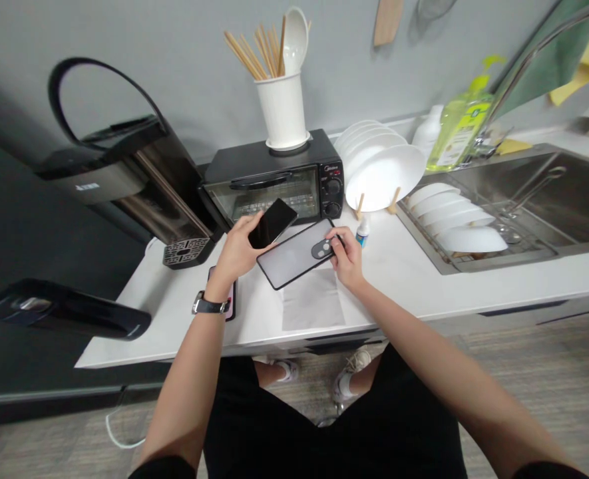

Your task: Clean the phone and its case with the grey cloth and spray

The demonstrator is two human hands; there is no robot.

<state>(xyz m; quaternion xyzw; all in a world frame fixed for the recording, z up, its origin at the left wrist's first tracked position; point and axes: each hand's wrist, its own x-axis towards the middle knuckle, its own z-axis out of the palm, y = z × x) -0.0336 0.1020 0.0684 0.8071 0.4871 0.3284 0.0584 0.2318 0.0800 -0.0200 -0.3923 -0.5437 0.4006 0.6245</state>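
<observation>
My left hand [243,245] holds a dark phone [273,224], its glossy black face turned up. In my right hand [347,256] is a translucent phone case [294,256] with a black rim, gripped at its camera-cutout end. The case overlaps the lower edge of the phone; whether they touch is unclear. Below the case a light grey cloth [313,303] lies flat on the white counter [259,319]. Another phone or case [231,299] with a dark rim lies partly hidden under my left wrist. A small bottle [363,233] with a blue label stands just beyond my right hand.
A black toaster oven [274,179] stands at the back, carrying a white utensil holder [281,110]. To the left are a tall black machine [149,179] and a dark cylinder [84,316]. White plates [387,173], a soap bottle [458,130] and a sink [564,193] are on the right.
</observation>
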